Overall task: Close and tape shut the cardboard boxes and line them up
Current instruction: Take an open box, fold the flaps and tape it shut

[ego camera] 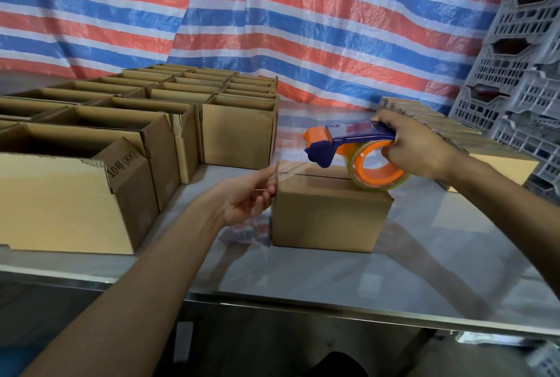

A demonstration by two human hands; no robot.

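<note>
A small closed cardboard box (328, 213) stands on the steel table (333, 282) in front of me. My right hand (415, 146) grips an orange and blue tape dispenser (351, 149) whose clear tape roll rests on the box's top right corner. A strip of clear tape runs from the dispenser across the top seam to the box's left edge. There my left hand (248, 195) pinches the tape end against the upper left corner of the box.
Several open cardboard boxes (127, 122) stand in rows on the left. A row of closed boxes (448, 131) lines the right side. Grey plastic crates (521, 73) are stacked at the far right. A striped tarp (242, 13) hangs behind.
</note>
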